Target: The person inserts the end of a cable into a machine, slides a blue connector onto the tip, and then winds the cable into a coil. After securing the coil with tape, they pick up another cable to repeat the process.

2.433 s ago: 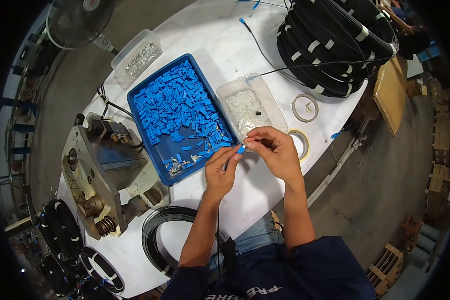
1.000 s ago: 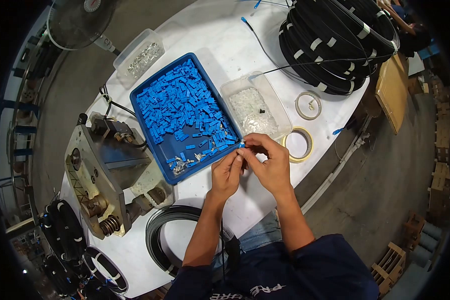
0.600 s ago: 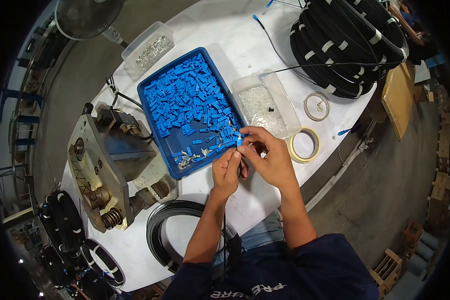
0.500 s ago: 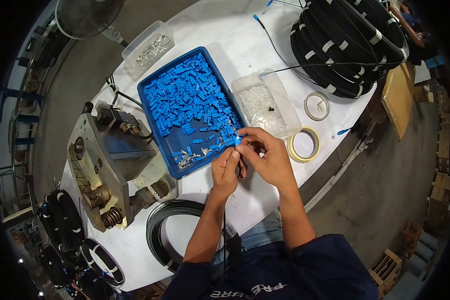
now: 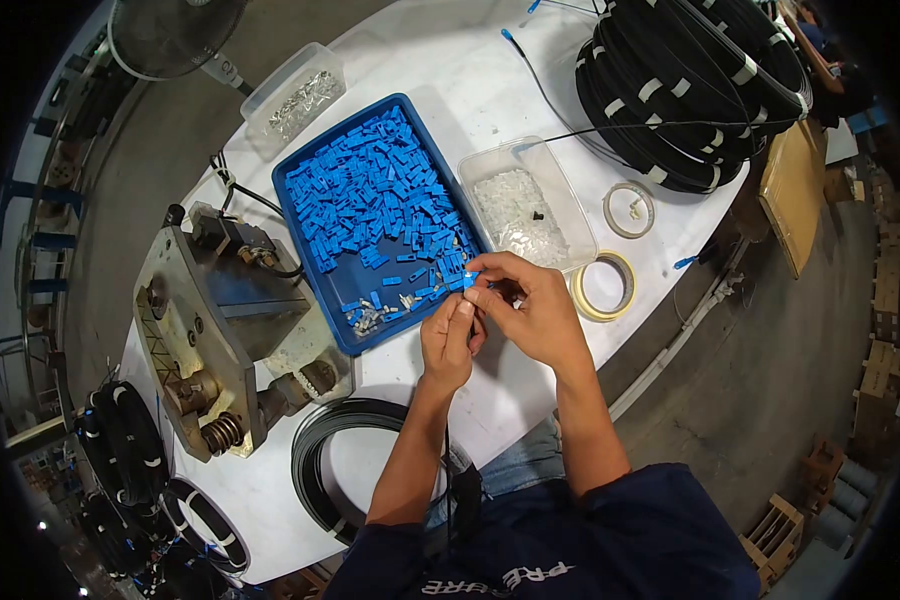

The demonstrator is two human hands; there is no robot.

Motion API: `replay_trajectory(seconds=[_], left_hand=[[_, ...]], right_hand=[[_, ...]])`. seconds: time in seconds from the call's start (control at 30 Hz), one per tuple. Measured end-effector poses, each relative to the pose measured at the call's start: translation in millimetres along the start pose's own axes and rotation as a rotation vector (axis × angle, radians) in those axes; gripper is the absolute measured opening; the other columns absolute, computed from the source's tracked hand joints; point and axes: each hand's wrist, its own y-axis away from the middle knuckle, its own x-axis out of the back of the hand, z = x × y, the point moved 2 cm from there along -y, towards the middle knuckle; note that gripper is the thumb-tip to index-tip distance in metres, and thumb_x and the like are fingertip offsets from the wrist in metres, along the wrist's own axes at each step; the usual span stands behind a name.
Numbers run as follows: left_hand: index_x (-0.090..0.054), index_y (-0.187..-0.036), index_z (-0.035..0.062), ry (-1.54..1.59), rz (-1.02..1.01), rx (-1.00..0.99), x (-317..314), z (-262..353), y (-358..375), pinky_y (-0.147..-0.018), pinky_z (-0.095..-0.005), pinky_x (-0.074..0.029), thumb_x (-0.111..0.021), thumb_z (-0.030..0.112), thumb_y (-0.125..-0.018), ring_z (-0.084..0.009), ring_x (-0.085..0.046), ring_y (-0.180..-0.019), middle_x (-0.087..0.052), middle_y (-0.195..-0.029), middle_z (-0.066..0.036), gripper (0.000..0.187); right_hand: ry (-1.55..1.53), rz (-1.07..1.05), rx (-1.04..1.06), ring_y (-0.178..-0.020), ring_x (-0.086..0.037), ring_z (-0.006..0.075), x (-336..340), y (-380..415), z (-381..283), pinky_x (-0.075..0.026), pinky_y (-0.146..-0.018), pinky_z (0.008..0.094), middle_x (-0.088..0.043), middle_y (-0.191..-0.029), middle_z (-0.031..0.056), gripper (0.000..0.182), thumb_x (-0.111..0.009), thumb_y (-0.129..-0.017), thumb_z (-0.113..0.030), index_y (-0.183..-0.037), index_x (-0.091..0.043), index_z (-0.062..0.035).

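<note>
My left hand (image 5: 448, 345) is closed, thumb and fingers pinched round the end of a thin black cable (image 5: 447, 430) that hangs down towards my lap. Right at its fingertips is a small blue connector (image 5: 469, 281) with a pale tip. Thumb and index finger of my right hand (image 5: 535, 318) pinch this connector from the other side. Both hands meet over the near right corner of a blue tray (image 5: 358, 290). Many blue connector housings (image 5: 370, 185) fill the tray, and small metallic pieces (image 5: 372, 318) lie in its near corner. My fingers partly hide the connector.
A metal press (image 5: 210, 340) stands left of the tray. Clear tubs hold clear plastic parts (image 5: 520, 215) and metal parts (image 5: 305, 105). Tape rolls (image 5: 606, 312) lie at right. A black cable coil (image 5: 315, 470) lies in front, bigger coils (image 5: 670, 100) at the back right.
The whole view has shifted slightly. Both hands stay pinched together at the connector, with only a small change in the fingers.
</note>
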Motion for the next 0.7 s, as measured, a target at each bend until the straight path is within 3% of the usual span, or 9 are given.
replay_trajectory(seconds=[0.13, 0.2, 0.47, 0.53, 0.7], left_hand=[[-0.055, -0.081, 0.0033, -0.004, -0.004, -0.004, 0.6, -1.8, 1.2, -0.044, -0.0221, -0.031, -0.038, 0.019, -0.104, -0.0059, -0.040, -0.047, -0.047, -0.055, -0.001, 0.032], [-0.061, -0.091, 0.0004, -0.013, -0.006, -0.031, 1.5, -4.6, 1.9, -0.043, -0.0195, -0.027, -0.040, 0.026, -0.104, -0.0034, -0.038, -0.046, -0.050, -0.059, 0.000, 0.035], [-0.059, -0.086, 0.0015, -0.021, 0.012, -0.031, 2.1, -2.2, 2.3, -0.047, -0.0231, -0.032, -0.041, 0.018, -0.103, -0.0054, -0.039, -0.049, -0.047, -0.058, 0.001, 0.030], [-0.060, -0.087, 0.0013, -0.003, 0.032, -0.022, 3.3, -2.5, 1.8, -0.047, -0.0230, -0.032, -0.041, 0.018, -0.103, -0.0052, -0.039, -0.049, -0.047, -0.058, 0.001, 0.030], [-0.058, -0.082, 0.0017, -0.026, 0.032, -0.064, 7.1, -7.3, 2.4, -0.047, -0.0238, -0.032, -0.042, 0.019, -0.103, -0.0055, -0.040, -0.050, -0.047, -0.057, 0.001, 0.031]], right_hand=[[0.005, -0.007, 0.002, -0.058, -0.060, 0.0133, 0.7, 1.1, -2.0, -0.047, -0.056, 0.0273, -0.069, -0.077, 0.0116, 0.026, -0.072, -0.084, -0.012, -0.108, -0.067, -0.0009], [0.013, 0.005, 0.008, -0.059, -0.061, 0.0137, -0.4, 3.1, -3.7, -0.048, -0.056, 0.0275, -0.069, -0.077, 0.0120, 0.026, -0.071, -0.084, -0.011, -0.107, -0.067, -0.0008], [0.047, 0.059, 0.042, -0.062, -0.064, 0.0183, -6.9, 10.7, -8.9, -0.050, -0.059, 0.0288, -0.069, -0.081, 0.0144, 0.024, -0.068, -0.086, -0.008, -0.108, -0.067, -0.0005], [0.056, 0.081, 0.093, -0.061, -0.060, 0.0095, -9.5, 10.9, -9.5, -0.048, -0.056, 0.0237, -0.068, -0.081, 0.0092, 0.026, -0.069, -0.086, -0.005, -0.112, -0.067, -0.0017], [0.059, 0.109, 0.099, -0.059, -0.058, 0.0090, -12.4, 14.1, -9.4, -0.046, -0.055, 0.0238, -0.068, -0.083, 0.0084, 0.027, -0.069, -0.086, -0.005, -0.113, -0.067, -0.0040]])
